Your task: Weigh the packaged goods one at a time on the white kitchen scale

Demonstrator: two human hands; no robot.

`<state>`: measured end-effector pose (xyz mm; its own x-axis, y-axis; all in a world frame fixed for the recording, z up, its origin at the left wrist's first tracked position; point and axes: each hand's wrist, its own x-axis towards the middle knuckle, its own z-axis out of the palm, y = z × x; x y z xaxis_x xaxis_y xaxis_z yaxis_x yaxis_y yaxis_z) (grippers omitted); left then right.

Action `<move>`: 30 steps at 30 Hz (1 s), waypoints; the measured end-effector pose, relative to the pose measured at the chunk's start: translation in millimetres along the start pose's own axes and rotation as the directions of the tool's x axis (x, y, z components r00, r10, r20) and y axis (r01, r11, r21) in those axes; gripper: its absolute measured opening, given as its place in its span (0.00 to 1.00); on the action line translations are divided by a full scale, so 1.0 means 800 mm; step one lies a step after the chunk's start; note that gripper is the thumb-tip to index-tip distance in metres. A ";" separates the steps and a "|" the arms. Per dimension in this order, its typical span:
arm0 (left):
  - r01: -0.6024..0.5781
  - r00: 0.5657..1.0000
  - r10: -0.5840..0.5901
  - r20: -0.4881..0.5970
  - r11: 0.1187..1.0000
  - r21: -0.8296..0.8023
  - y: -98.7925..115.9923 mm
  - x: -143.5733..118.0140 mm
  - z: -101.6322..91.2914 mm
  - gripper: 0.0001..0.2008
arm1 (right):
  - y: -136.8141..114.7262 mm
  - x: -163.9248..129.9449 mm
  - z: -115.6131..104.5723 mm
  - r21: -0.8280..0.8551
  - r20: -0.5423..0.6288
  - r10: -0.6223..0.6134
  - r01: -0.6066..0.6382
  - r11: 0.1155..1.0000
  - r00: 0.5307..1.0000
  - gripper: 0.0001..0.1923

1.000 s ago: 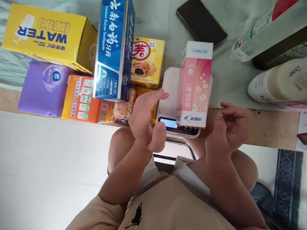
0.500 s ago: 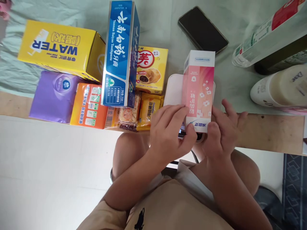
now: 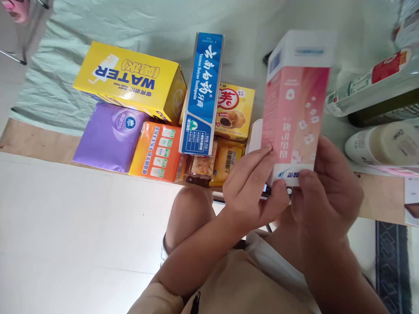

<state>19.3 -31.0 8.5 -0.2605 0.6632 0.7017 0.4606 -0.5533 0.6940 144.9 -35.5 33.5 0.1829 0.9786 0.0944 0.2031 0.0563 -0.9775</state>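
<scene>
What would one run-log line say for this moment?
left hand: holds pink box | right hand: holds pink box | box: lifted, above white scale | beside: blue toothpaste box

The pink box (image 3: 296,104) hides most of the scale (image 3: 254,135) — display included.

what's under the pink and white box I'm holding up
Both hands, left hand and right hand, grip the pink and white box. Beneath it, only the white scale edge shows; its platform and display are mostly covered.
</scene>
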 end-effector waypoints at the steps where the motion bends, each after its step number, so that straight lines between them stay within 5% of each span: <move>1: -0.008 1.000 0.008 -0.014 1.000 -0.015 -0.002 0.002 -0.002 0.16 | -0.005 0.007 0.007 0.043 -0.006 0.045 -0.044 0.998 0.999 0.24; 4: -0.029 0.997 0.025 -0.076 0.998 -0.050 -0.003 0.010 -0.007 0.16 | -0.013 0.027 0.028 0.053 0.002 0.130 -0.130 0.990 0.992 0.24; 13: 0.058 0.972 -0.065 -0.227 0.998 -0.037 -0.005 0.025 -0.032 0.15 | -0.025 0.053 0.078 -0.199 0.161 0.093 -0.060 0.978 0.983 0.20; 22: 0.143 0.927 -0.189 -0.323 0.976 -0.162 -0.014 0.026 -0.031 0.11 | -0.026 0.058 0.074 -0.368 0.231 0.088 0.004 0.930 0.969 0.16; 30: 0.167 0.909 -0.222 -0.354 0.970 -0.178 -0.016 0.029 -0.028 0.12 | -0.025 0.057 0.076 -0.279 0.221 0.089 -0.025 0.960 0.971 0.16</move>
<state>-11.7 -20.2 19.7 -0.6392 0.5469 0.5407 0.2521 -0.5152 0.8191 90.4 20.3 45.9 -0.0167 0.9992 -0.0371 0.4586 -0.0253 -0.8883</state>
